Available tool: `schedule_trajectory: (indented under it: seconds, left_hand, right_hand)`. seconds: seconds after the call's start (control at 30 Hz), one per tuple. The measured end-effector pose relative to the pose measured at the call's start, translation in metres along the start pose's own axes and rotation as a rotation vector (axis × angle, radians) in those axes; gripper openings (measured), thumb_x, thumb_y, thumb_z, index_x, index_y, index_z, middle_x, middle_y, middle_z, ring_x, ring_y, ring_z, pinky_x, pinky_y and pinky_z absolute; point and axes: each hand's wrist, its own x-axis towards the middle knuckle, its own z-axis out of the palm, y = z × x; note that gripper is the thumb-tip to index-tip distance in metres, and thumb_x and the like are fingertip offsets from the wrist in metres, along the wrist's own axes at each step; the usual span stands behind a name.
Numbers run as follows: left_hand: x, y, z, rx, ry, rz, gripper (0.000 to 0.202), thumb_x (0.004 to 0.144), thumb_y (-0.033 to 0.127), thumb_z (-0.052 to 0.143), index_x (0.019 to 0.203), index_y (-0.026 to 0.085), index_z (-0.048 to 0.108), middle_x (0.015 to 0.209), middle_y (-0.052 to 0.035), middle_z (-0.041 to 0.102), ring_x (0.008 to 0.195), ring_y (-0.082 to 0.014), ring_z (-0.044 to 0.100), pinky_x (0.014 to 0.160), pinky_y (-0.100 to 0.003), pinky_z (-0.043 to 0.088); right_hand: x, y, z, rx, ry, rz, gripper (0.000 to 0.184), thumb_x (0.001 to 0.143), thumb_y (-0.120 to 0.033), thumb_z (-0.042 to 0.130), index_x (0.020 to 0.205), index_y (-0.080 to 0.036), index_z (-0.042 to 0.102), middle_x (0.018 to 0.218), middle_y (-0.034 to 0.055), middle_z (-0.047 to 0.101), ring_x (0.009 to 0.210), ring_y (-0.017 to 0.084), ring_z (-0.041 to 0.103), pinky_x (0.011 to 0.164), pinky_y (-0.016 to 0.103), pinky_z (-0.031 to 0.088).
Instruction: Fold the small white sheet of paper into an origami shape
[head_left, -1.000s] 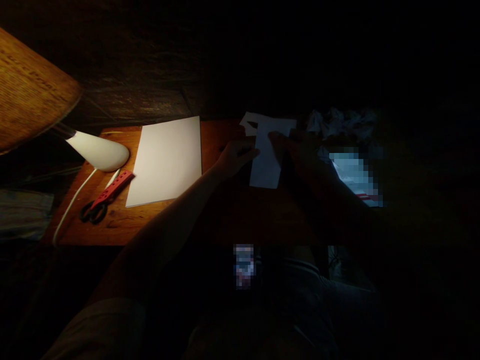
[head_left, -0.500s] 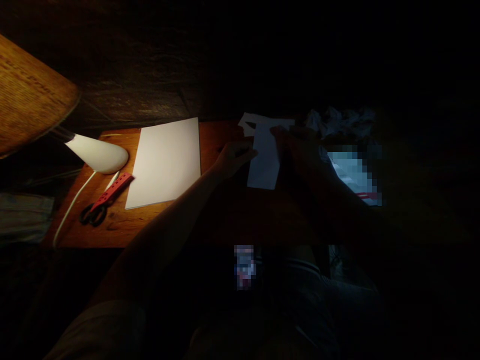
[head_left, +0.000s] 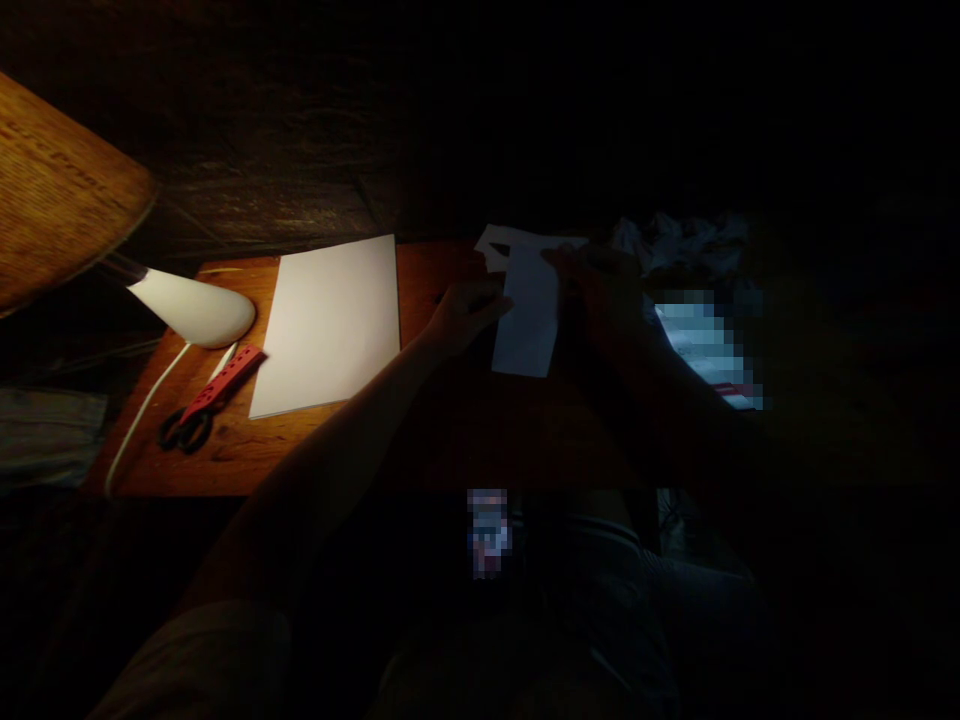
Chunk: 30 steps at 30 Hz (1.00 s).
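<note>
A narrow white piece of paper (head_left: 527, 315) is held upright-long over the dim middle of the table. My left hand (head_left: 466, 315) pinches its left edge, thumb and fingers closed. At its upper right edge, my right hand (head_left: 596, 275) grips the paper; deep shadow hides most of those fingers. Just behind lie some white paper scraps (head_left: 493, 240), partly covered by the held piece. Left of my left hand, a stack of white paper sheets (head_left: 334, 325) lies flat in the lamplight.
On the wooden table (head_left: 247, 450), scissors (head_left: 187, 428) lie beside a red perforated strip (head_left: 229, 375). A lamp with a white base (head_left: 199, 308) and wooden-looking shade (head_left: 64, 190) stands left. Crumpled white pieces (head_left: 682, 245) lie at back right, near a blurred-out bright screen (head_left: 705, 345).
The lower right edge of the held paper has shifted slightly. Both hands keep nearly the same place and their hold on the paper.
</note>
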Motion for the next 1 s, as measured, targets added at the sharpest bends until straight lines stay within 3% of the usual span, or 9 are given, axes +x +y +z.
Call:
schedule_trajectory:
  seconds: [0.13, 0.33, 0.5, 0.6, 0.67, 0.73, 0.8, 0.9, 1.0]
  left_hand:
    - [0.000, -0.004, -0.001, -0.017, 0.056, 0.012, 0.055, 0.089, 0.064, 0.075, 0.065, 0.020, 0.054, 0.062, 0.0047, 0.041, 0.061, -0.0101, 0.037, 0.056, -0.027, 0.031]
    - [0.004, -0.012, -0.003, 0.012, 0.256, 0.050, 0.060, 0.091, 0.074, 0.071, 0.067, 0.021, 0.054, 0.064, 0.0036, 0.043, 0.062, -0.0112, 0.039, 0.056, -0.029, 0.031]
    - [0.004, -0.010, 0.001, -0.011, 0.331, 0.037, 0.073, 0.090, 0.089, 0.057, 0.061, 0.023, 0.054, 0.058, 0.0007, 0.048, 0.056, -0.0130, 0.043, 0.055, -0.033, 0.034]
    - [-0.002, -0.001, -0.004, 0.036, 0.549, 0.046, 0.076, 0.100, 0.087, 0.036, 0.059, 0.025, 0.050, 0.055, 0.0001, 0.045, 0.052, -0.0142, 0.042, 0.054, -0.034, 0.034]
    - [-0.007, 0.006, -0.009, 0.246, 0.672, 0.172, 0.064, 0.101, 0.079, 0.048, 0.067, 0.025, 0.050, 0.067, -0.0010, 0.051, 0.065, -0.0171, 0.051, 0.063, -0.035, 0.044]
    - [-0.011, 0.012, -0.012, 0.458, 0.554, 0.230, 0.044, 0.106, 0.061, 0.054, 0.084, 0.024, 0.061, 0.092, -0.0069, 0.065, 0.094, -0.0239, 0.065, 0.089, -0.042, 0.055]
    - [-0.013, 0.015, -0.010, 0.615, 0.345, 0.266, 0.021, 0.103, 0.042, 0.061, 0.104, 0.023, 0.068, 0.114, -0.0119, 0.069, 0.116, -0.0301, 0.065, 0.105, -0.049, 0.053]
    - [-0.014, 0.016, 0.001, 0.791, 0.056, 0.262, 0.034, 0.098, 0.025, 0.060, 0.130, 0.017, 0.067, 0.136, -0.0181, 0.067, 0.133, -0.0352, 0.061, 0.116, -0.054, 0.050]
    - [-0.014, 0.015, 0.010, 0.810, -0.084, 0.182, 0.035, 0.098, 0.020, 0.057, 0.132, 0.019, 0.067, 0.142, -0.0161, 0.066, 0.136, -0.0327, 0.061, 0.119, -0.053, 0.051]
  right_hand:
    - [-0.007, -0.010, 0.001, 0.010, -0.049, 0.062, 0.042, 0.089, -0.059, 0.082, 0.073, -0.025, 0.065, 0.074, -0.0014, 0.066, 0.080, 0.017, 0.068, 0.074, 0.033, 0.062]
    - [-0.016, -0.018, 0.004, 0.019, -0.304, 0.194, 0.033, 0.078, -0.046, 0.094, 0.083, -0.021, 0.074, 0.082, 0.0025, 0.076, 0.076, 0.018, 0.071, 0.070, 0.032, 0.060]
    - [-0.002, -0.004, -0.001, -0.076, -0.154, 0.022, 0.018, 0.079, -0.026, 0.085, 0.090, -0.024, 0.070, 0.089, -0.0001, 0.077, 0.082, 0.018, 0.071, 0.074, 0.031, 0.058]
    - [0.005, 0.008, -0.005, -0.222, -0.135, -0.088, 0.016, 0.080, -0.021, 0.079, 0.094, -0.024, 0.071, 0.093, 0.0016, 0.078, 0.089, 0.021, 0.072, 0.080, 0.035, 0.058]
    - [0.007, 0.015, -0.005, -0.317, -0.183, -0.153, 0.015, 0.080, -0.018, 0.076, 0.094, -0.023, 0.074, 0.096, 0.0033, 0.079, 0.093, 0.023, 0.073, 0.086, 0.038, 0.058]
    - [0.005, 0.020, -0.005, -0.398, -0.248, -0.223, 0.015, 0.081, -0.018, 0.074, 0.095, -0.023, 0.077, 0.100, 0.0049, 0.080, 0.095, 0.024, 0.073, 0.089, 0.040, 0.057]
    - [0.001, 0.021, -0.004, -0.473, -0.307, -0.298, 0.015, 0.085, -0.020, 0.072, 0.097, -0.023, 0.081, 0.103, 0.0063, 0.082, 0.096, 0.025, 0.074, 0.091, 0.040, 0.056]
    - [-0.005, 0.014, -0.003, -0.581, -0.363, -0.374, 0.019, 0.091, -0.027, 0.070, 0.105, -0.024, 0.083, 0.109, 0.0080, 0.083, 0.099, 0.027, 0.075, 0.094, 0.042, 0.056]
    - [-0.010, 0.006, -0.004, -0.718, -0.382, -0.410, 0.032, 0.092, -0.028, 0.070, 0.122, -0.024, 0.081, 0.123, 0.0114, 0.081, 0.108, 0.031, 0.074, 0.098, 0.044, 0.056]
